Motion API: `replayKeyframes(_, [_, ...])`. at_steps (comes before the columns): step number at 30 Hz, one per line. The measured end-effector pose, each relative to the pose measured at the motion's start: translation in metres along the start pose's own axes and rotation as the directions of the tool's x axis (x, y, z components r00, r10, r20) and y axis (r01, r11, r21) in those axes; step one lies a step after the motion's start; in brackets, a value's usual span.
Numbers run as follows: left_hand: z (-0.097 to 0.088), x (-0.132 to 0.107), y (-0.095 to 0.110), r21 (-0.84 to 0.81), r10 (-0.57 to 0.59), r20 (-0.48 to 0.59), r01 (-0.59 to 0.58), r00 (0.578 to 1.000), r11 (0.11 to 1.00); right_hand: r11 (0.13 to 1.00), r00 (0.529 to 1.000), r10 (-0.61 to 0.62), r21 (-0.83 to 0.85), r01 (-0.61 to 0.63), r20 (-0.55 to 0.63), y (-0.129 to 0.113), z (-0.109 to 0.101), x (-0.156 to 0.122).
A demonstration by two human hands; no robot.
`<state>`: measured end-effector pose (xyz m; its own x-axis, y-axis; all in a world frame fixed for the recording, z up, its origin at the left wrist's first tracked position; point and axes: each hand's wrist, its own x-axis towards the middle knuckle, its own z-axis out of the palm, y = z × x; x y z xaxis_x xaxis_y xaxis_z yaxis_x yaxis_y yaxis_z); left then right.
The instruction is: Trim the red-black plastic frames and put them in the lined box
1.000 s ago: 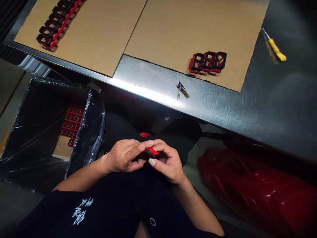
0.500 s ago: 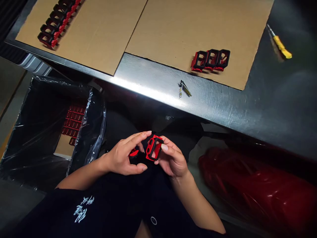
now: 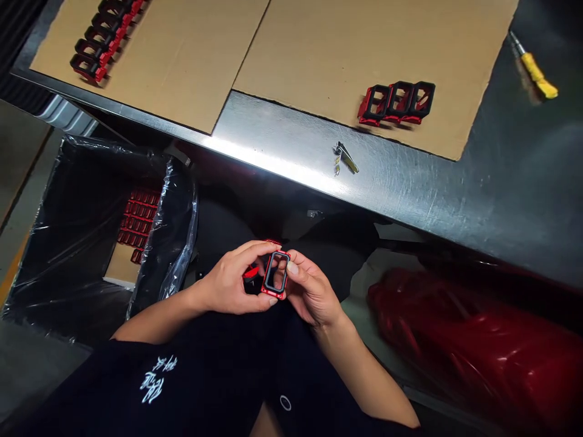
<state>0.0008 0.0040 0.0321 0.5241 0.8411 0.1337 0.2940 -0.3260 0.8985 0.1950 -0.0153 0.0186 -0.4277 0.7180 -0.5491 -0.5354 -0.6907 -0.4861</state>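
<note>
Head view: left hand (image 3: pixel 228 280) and right hand (image 3: pixel 312 289) are together over the lap, clamped on a red-and-black rectangular frame (image 3: pixel 276 275) held up with its window facing the camera. Right-hand thumb and fingers pinch the frame's right side. Left-hand fingers curl around a small red piece (image 3: pixel 251 272), mostly hidden, just beside the frame. Grip stays on the rim, leaving the window open, likely so the opening can be seen. Working height is below the edge of the stainless steel counter (image 3: pixel 387 182), probably to bring the part close to the eyes with the arms supported. On the counter, cardboard sheets (image 3: pixel 155 60) carry a row of three matching frames (image 3: pixel 396 103) and a longer row (image 3: pixel 102 39); the neat lines look meant to keep parts separated and easy to count. Small metal clippers (image 3: pixel 345 159) lie on bare steel near the counter edge, and a yellow-handled screwdriver (image 3: pixel 535 74) sits far right, both seemingly left within reach. Low on the left, a plastic-lined bin (image 3: pixel 77 243) holds stacked red frames (image 3: pixel 139 218), handy for bulk stock. Low on the right is a red plastic-wrapped bundle (image 3: pixel 455 346).
</note>
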Motion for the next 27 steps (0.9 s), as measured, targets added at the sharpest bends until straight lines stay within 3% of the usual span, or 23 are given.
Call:
replayKeyframes(7, [0.003,-0.002,-0.001,-0.098,-0.032,0.088,0.041,0.996,0.994,0.98,0.989,-0.13,-0.163,0.117,-0.07,-0.002,0.005,0.0])
replayKeyframes(12, [0.005,-0.005,-0.002,-0.053,-0.029,0.118,0.036,0.993,0.998,0.958,0.984,-0.17,-0.244,0.152,-0.055,0.001,0.005,0.001])
replayKeyframes(16, [0.008,-0.008,-0.011,-0.108,0.018,0.046,-0.013,0.999,0.994,0.956,0.977,-0.208,-0.216,0.196,-0.035,0.002,0.005,0.0])
replayKeyframes(20, [0.013,-0.014,-0.02,-0.37,0.042,-0.107,-0.079,0.993,0.926,0.957,0.977,-0.21,-0.212,0.198,-0.038,-0.004,0.003,-0.006])
replayKeyframes(22, [0.015,-0.018,-0.023,-0.426,0.069,-0.155,-0.13,0.985,0.895,0.941,0.983,-0.184,-0.29,0.175,-0.003,-0.007,0.003,-0.01])
replayKeyframes(27, [0.021,-0.024,-0.026,-0.379,0.133,-0.206,-0.204,0.969,0.902,0.839,0.984,-0.175,-0.516,0.171,0.041,-0.013,0.011,-0.015])
